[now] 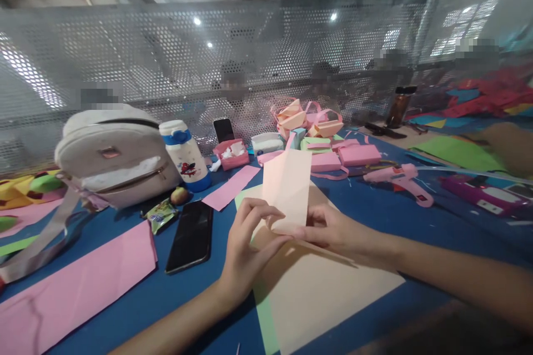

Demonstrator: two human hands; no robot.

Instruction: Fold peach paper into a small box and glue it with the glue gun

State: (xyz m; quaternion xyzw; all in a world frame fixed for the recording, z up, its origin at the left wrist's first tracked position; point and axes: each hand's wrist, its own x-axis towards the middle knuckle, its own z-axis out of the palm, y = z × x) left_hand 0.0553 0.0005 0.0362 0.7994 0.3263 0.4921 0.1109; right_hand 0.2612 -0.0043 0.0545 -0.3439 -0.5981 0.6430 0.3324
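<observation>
A pale peach paper piece (287,186) stands upright in both hands, its lower end curled. My left hand (250,244) pinches the lower left edge between thumb and fingers. My right hand (328,228) grips the lower right side, with some fingertips hidden behind the paper. Below the hands, a large peach sheet (333,299) lies over a green sheet (266,316) on the blue table (229,310).
A black phone (190,237), pink paper (83,283) and a backpack (120,155) lie left, beside a white bottle (186,158). Small paper bags (327,162) stand behind the hands. A pink glue gun (400,178) and purple power strip (485,194) are right.
</observation>
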